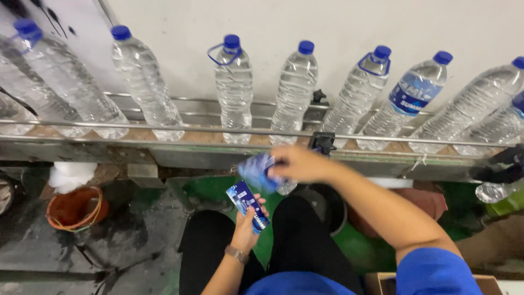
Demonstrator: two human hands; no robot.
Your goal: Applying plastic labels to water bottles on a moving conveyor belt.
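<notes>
Below, at the lap: left hand (248, 221) closed around a stack of blue bottle labels (248, 205), thumb on one side, fingers wrapped over the far edge. Long axis of the stack tilted, running from upper left down to lower right, upper end pointing toward the conveyor. Most of the stack clear above the grip, only the lower end buried in the palm. Wristwatch (236, 254) on that wrist.

Just above, right hand (297, 163) reaching across from the right, fingers pinched on a single blue label sleeve (257, 172), blurred. Sleeve sticking out leftward from the fingertips, its lower part over a small clear bottle (285, 187) seen just under the hand; whether sleeve and bottle touch, cannot tell. Sleeve and stack near each other, apart.

Behind both hands, a metal conveyor (218, 147) with guide rails, carrying a row of clear water bottles with blue caps, upright but fanned out by the lens. One labelled bottle (413, 93) toward the right, blue band around its middle; an unlabelled bottle (234, 90) with a blue carry loop at the neck straight ahead. An orange bucket (76, 208) on the floor at left, well apart from the hands. Black trousers and blue sleeves at the bottom edge.
</notes>
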